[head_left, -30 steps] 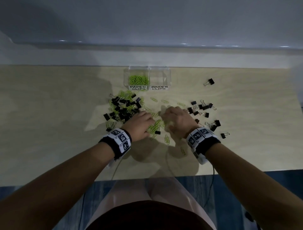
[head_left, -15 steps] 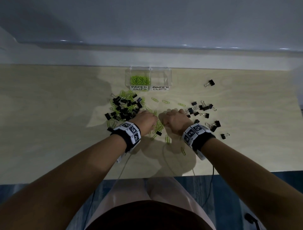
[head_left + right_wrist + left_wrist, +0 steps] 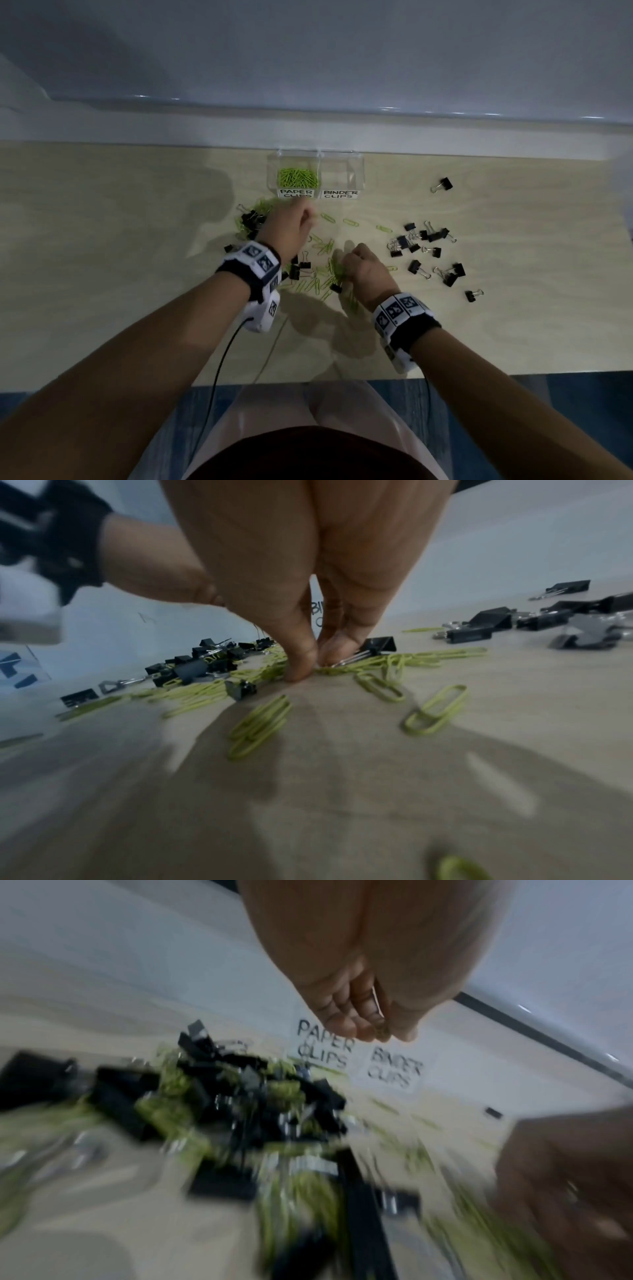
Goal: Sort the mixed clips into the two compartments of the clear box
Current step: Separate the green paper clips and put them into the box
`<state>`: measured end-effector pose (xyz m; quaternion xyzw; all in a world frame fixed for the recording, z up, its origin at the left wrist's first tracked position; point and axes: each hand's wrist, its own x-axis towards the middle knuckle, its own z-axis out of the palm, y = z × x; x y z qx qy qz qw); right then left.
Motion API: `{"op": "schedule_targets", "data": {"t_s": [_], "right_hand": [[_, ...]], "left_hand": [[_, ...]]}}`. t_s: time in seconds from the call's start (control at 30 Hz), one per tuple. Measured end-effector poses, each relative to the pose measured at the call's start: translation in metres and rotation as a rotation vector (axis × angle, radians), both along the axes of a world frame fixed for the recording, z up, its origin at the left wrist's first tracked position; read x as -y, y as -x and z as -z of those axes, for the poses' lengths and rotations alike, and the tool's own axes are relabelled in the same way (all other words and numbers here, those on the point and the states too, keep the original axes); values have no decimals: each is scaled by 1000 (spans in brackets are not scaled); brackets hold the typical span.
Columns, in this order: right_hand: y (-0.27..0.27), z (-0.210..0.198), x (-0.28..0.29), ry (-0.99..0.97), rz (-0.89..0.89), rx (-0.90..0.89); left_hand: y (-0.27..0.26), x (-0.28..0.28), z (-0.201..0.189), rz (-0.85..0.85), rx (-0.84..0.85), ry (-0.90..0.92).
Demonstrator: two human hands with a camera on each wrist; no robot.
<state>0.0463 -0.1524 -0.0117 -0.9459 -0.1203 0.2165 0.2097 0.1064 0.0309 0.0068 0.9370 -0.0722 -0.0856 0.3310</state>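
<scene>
Green paper clips (image 3: 297,177) heaped in clear box (image 3: 356,161) left compartment; right one bare. Left hand (image 3: 287,228) curled around clips; right hand (image 3: 364,274) pinching table clips.

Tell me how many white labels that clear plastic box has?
2: white "PAPER CLIPS" label on the clear plastic box's left front, white "BINDER CLIPS" label right of it. Far side unseen.

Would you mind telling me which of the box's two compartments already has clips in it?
The left compartment, labelled PAPER CLIPS, holds a heap of green paper clips. The right compartment, labelled BINDER CLIPS, looks empty.
</scene>
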Motion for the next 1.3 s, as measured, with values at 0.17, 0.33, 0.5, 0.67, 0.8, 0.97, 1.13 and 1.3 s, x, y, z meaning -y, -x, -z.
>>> {"op": "schedule_targets", "data": {"t_s": [0.17, 0.33, 0.5, 0.67, 0.8, 0.97, 1.13, 1.3], "right_hand": [[-9, -3, -3, 59, 4, -83], [-20, 3, -10, 74, -49, -65], [-26, -2, -18, 115, -207, 3], [-28, 11, -15, 107, -151, -95], [-26, -2, -9, -3, -39, -84], [-25, 6, -3, 10, 8, -72], [-26, 11, 9, 6, -26, -53], [-43, 1, 16, -9, 22, -53]], "left_hand": [[-62, -14, -20, -118, 78, -33], [-61, -10, -19, 34, 93, -177], [0, 4, 11, 380, -95, -252], [19, 15, 28, 442, -150, -272], [27, 21, 30, 436, -159, -249], [29, 28, 28, 327, -255, -190], [25, 30, 26, 371, -287, -250], [28, 31, 26, 445, -225, -313]]}}
